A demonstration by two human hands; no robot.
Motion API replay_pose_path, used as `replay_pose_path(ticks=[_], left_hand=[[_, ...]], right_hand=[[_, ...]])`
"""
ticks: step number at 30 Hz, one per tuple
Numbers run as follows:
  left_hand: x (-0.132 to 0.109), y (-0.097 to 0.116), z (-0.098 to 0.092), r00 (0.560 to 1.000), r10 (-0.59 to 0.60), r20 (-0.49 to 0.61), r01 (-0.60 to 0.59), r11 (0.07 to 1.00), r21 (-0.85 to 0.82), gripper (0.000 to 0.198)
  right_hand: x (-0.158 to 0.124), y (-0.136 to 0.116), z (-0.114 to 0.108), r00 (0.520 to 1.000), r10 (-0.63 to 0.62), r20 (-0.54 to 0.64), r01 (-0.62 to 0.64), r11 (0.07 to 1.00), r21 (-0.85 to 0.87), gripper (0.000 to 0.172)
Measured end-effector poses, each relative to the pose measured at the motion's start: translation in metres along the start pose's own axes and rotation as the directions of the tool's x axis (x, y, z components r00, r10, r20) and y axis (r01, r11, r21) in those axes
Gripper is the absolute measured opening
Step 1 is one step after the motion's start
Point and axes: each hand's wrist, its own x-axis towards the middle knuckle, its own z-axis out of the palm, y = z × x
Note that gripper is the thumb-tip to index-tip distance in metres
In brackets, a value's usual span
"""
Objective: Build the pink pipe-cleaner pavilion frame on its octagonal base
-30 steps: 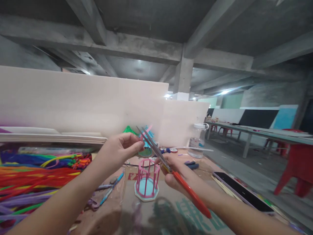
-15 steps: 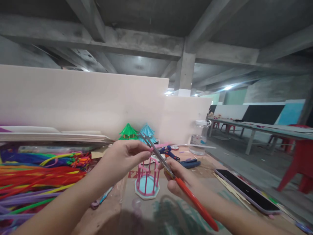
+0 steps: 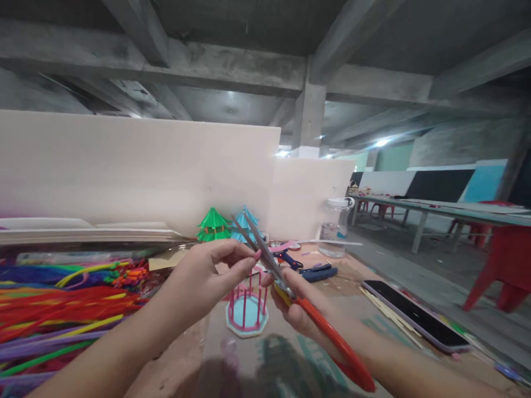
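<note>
The left hand (image 3: 215, 271) is pinching a small pink piece (image 3: 258, 255) between thumb and forefinger, their tips closing on it above the middle of the bench (image 3: 174, 354). The right hand (image 3: 313, 293) is wrapping its fingers around the scissors (image 3: 315, 319), whose orange-red handle is slanting down toward the bench's near right corner. The scissor blades are standing slightly apart, pointing up and toward the far edge, and they are passing right beside the pinched piece. A pink strip (image 3: 282, 247) is showing just past the blades — I cannot tell whether it is joining the piece in the fingers.

Below the hands, a pink post frame on a pale blue eight-sided base (image 3: 246, 316) is standing upright on the cardboard (image 3: 276, 326), its top being partly hidden by the left fingers and the scissors. Near the far edge, a green pagoda model (image 3: 213, 224) and a blue pagoda model (image 3: 244, 220) are standing side by side in front of the white panels (image 3: 141, 177). A clear bottle (image 3: 334, 229) is standing at the far right corner, with blue-handled pliers (image 3: 318, 272) lying nearer the middle. Along the right edge a phone (image 3: 415, 315) is lying face up next to thin wooden sticks (image 3: 392, 312) — while colourful fuzzy stems (image 3: 62, 309) are heaping up along the left edge.
</note>
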Motion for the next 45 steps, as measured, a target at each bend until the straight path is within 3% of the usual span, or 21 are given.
replay_pose_path(ticks=[16,25,33,36,39,42,43,45], left_hand=[[-0.001,-0.003,-0.001,1.000,-0.007,0.020,0.006,1.000,0.002,0.024],[-0.001,-0.002,0.003,1.000,0.004,0.020,-0.004,0.999,-0.042,0.024],[0.003,-0.008,0.004,0.999,0.025,0.028,-0.024,0.999,-0.045,0.024],[0.003,-0.005,-0.001,1.000,-0.006,-0.003,0.006,1.000,0.017,0.025],[0.005,-0.003,-0.012,0.989,-0.029,-0.143,0.039,0.997,0.067,0.026],[0.008,-0.006,-0.026,0.940,-0.056,-0.338,0.092,0.992,0.092,0.028],[0.009,-0.007,-0.030,0.931,-0.070,-0.359,0.113,0.989,0.099,0.029],[0.011,-0.009,-0.032,0.948,-0.105,-0.301,0.145,0.983,0.112,0.030]], right_hand=[[-0.003,-0.009,-0.002,0.998,0.041,0.043,-0.040,0.999,-0.005,0.065],[0.000,0.004,0.006,0.996,-0.016,-0.087,0.017,1.000,0.016,0.067],[-0.004,-0.003,0.001,1.000,0.019,0.022,-0.018,1.000,-0.011,0.066],[-0.001,-0.011,-0.003,0.997,0.074,0.021,-0.071,0.991,-0.111,0.067],[0.005,-0.024,-0.020,0.984,0.177,0.012,-0.160,0.912,-0.378,0.063],[0.007,-0.033,-0.044,0.973,0.223,0.056,-0.125,0.717,-0.685,0.057],[0.006,-0.034,-0.051,0.959,0.257,0.123,-0.081,0.660,-0.747,0.053],[0.002,-0.032,-0.055,0.908,0.324,0.266,0.031,0.581,-0.813,0.040]])
